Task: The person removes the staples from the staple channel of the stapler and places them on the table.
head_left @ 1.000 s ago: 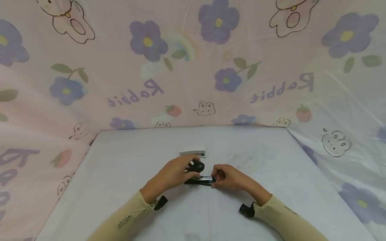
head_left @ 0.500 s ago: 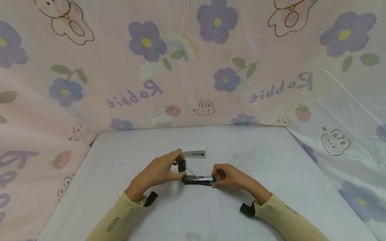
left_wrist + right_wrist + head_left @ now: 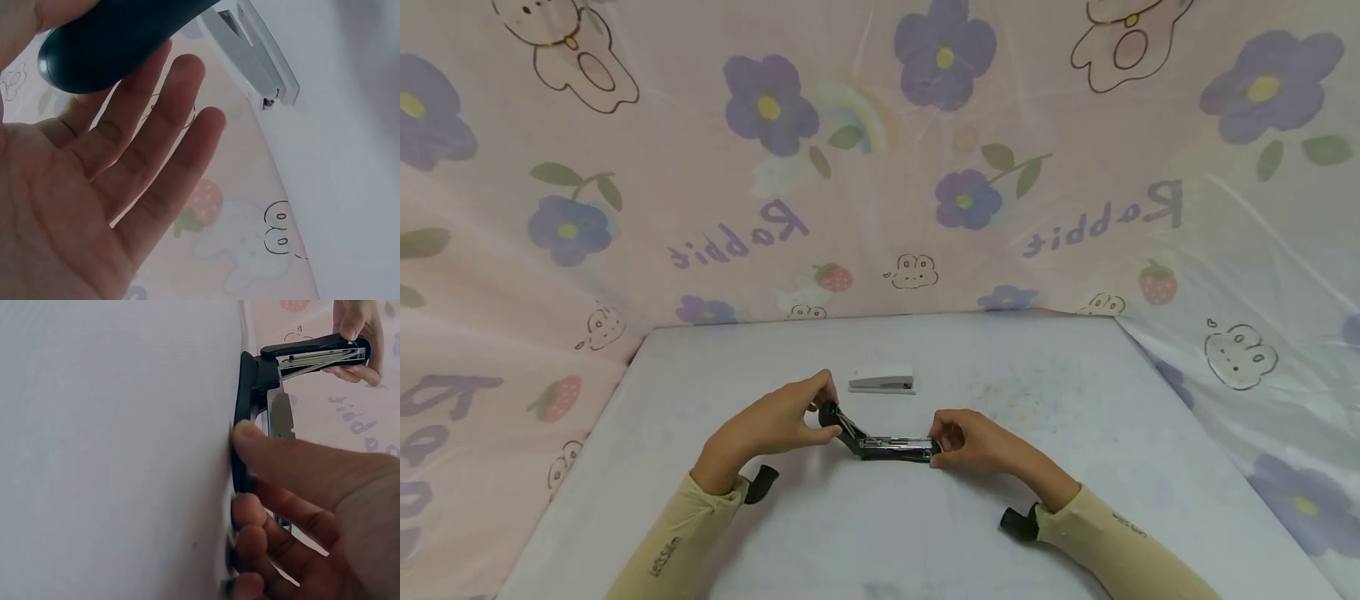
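Note:
A black stapler (image 3: 898, 450) lies on the white table with its top arm swung far back to the left, so its metal staple channel is exposed. My left hand (image 3: 767, 425) pinches the end of the raised top arm (image 3: 119, 44) between thumb and fingers; the other fingers are spread below it. At the opposite end, my right hand (image 3: 970, 442) grips the base (image 3: 240, 450) with thumb and fingers, low against the table. Metal parts inside the top arm (image 3: 325, 353) show in the right wrist view.
Behind the black stapler, a white and grey stapler (image 3: 882, 382) lies on the table (image 3: 880, 517). A patterned cloth (image 3: 880, 167) with flowers and rabbits hangs along the back and sides. Both sleeves carry a black wrist piece (image 3: 1019, 525).
My left hand has moved left, swinging the stapler's top arm from above the base to wide back. The white stapler is uncovered now. My right hand has stayed on the base.

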Demonstrator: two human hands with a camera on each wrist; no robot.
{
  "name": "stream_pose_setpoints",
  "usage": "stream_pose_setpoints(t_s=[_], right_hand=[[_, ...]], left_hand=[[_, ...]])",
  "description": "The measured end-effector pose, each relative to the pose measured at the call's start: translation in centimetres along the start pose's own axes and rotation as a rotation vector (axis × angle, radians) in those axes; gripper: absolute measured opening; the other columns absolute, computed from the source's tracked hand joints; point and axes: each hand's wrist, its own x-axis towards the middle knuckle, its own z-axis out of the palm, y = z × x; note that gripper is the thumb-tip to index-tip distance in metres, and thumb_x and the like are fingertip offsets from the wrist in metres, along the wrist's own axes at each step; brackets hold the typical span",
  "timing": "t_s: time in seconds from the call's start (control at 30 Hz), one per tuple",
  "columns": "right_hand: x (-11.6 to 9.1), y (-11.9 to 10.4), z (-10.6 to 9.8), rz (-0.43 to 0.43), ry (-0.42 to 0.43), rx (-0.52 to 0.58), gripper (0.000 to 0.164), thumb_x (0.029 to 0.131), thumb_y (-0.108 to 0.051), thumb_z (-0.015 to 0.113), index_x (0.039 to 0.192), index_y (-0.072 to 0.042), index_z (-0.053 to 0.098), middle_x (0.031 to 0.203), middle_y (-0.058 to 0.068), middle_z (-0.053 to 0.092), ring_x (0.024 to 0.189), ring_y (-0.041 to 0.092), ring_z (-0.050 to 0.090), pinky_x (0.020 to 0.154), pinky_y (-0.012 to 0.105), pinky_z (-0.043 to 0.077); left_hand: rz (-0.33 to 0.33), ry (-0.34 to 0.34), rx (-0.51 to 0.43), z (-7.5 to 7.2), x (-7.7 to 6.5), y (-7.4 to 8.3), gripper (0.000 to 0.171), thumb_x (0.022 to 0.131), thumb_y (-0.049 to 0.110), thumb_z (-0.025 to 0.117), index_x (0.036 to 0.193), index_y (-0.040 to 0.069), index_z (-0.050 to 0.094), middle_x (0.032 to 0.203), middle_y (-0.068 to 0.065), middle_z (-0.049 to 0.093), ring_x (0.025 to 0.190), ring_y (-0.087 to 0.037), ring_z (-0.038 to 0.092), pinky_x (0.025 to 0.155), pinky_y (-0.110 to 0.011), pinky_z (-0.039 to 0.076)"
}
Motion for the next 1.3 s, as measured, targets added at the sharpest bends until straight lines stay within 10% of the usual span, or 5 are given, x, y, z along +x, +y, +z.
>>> stream_pose_setpoints(t_s=[0.33,0.8,1.07,1.3], right_hand=[[0.2,0.0,0.2,-0.015,0.002,-0.012,0.026,0.09,-0.017,0.089,0.103,-0.015,0.066,0.079,-0.009,0.058,0.068,0.004,0.051,0.066,0.023,0.044],[0.1,-0.1,0.2,-0.005,-0.017,0.009,0.027,0.091,-0.017,0.088,0.105,-0.015,0.065,0.08,-0.006,0.059,0.07,0.006,0.05,0.066,0.023,0.043],[0.0,-0.2,-0.2,0.001,-0.017,0.0,0.027,0.091,-0.016,0.088,0.105,-0.014,0.065,0.081,-0.007,0.059,0.071,0.007,0.051,0.066,0.023,0.043],[0.0,-0.1,-0.1,-0.011,-0.015,0.014,0.027,0.091,-0.015,0.088,0.105,-0.013,0.065,0.08,-0.006,0.059,0.07,0.006,0.05,0.066,0.023,0.042]], left_hand=[[-0.078,-0.07,-0.066,-0.8,-0.7,-0.3,0.028,0.096,0.02,0.082,0.106,0.015,0.056,0.106,0.006,0.071,0.115,-0.029,0.068,0.103,-0.056,0.053],[-0.249,-0.145,0.07,-1.5,-1.8,-0.2,0.035,0.09,0.021,0.089,0.107,0.016,0.059,0.11,0.001,0.072,0.106,-0.023,0.067,0.086,-0.045,0.054],[-0.162,-0.011,0.082,-0.9,-1.3,1.3,0.026,0.104,0.032,0.074,0.125,0.017,0.069,0.129,-0.005,0.069,0.127,-0.031,0.061,0.103,-0.052,0.051],[-0.045,0.037,0.154,2.8,0.8,2.9,0.019,0.104,0.027,0.074,0.12,0.018,0.072,0.124,0.0,0.071,0.122,-0.024,0.065,0.097,-0.048,0.055]])
